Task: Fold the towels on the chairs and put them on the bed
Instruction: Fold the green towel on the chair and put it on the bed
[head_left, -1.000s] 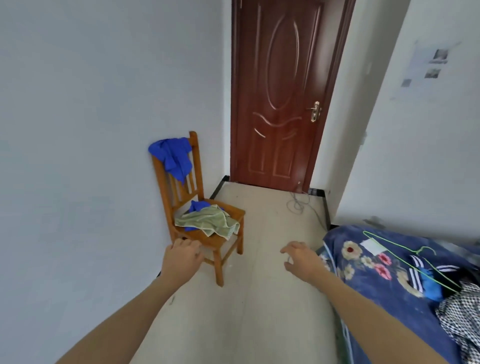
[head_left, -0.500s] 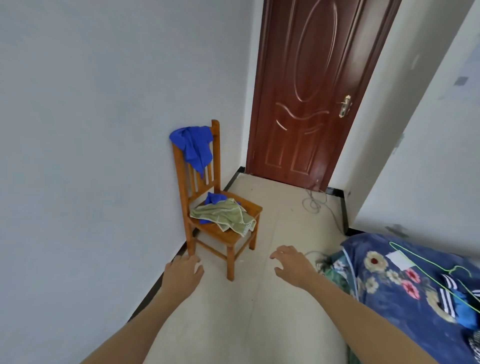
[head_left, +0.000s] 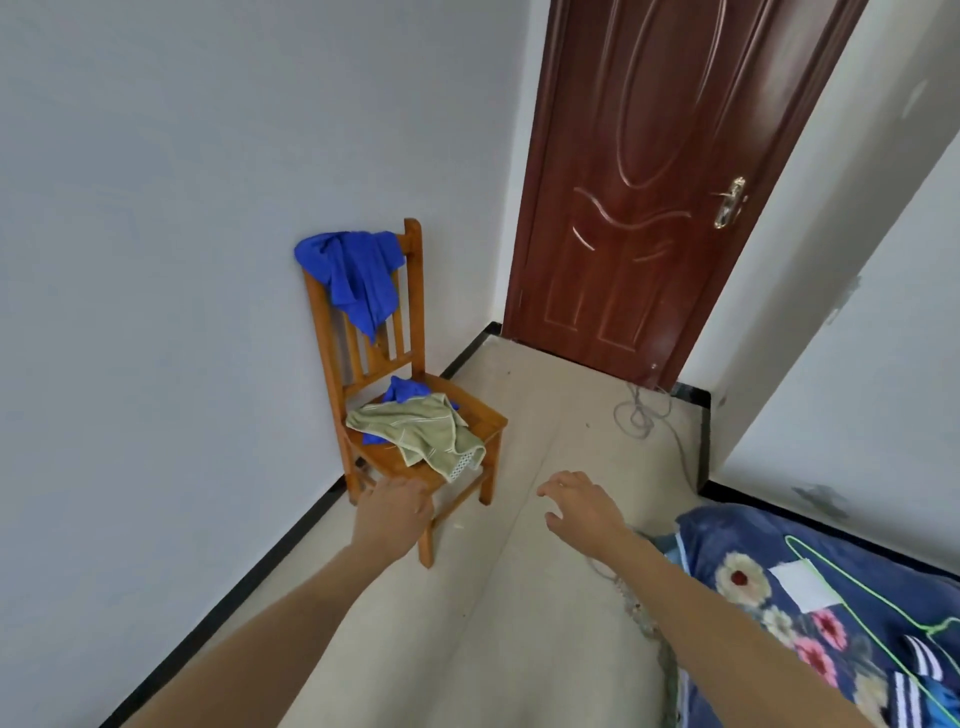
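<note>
A wooden chair (head_left: 374, 358) stands against the left wall. One blue towel (head_left: 356, 275) hangs crumpled over its backrest. On the seat lies a rumpled green towel (head_left: 421, 431) with another blue towel (head_left: 408, 389) partly under it. My left hand (head_left: 392, 512) reaches out in front of the seat's near edge, fingers relaxed, holding nothing. My right hand (head_left: 579, 506) hovers over the floor to the right of the chair, fingers spread and empty. The bed (head_left: 737, 535) with a blue floral cover fills the lower right.
A dark red door (head_left: 649, 182) is closed at the end of the passage. A grey cable (head_left: 641, 415) coils on the floor near it. A green wire hanger (head_left: 852, 587) and striped cloth (head_left: 922, 660) lie on the bed. Tiled floor runs between chair and bed.
The view has drawn closer to the chair and tilted. Both hands stay stretched forward; the left now lies just before the seat's front edge.
</note>
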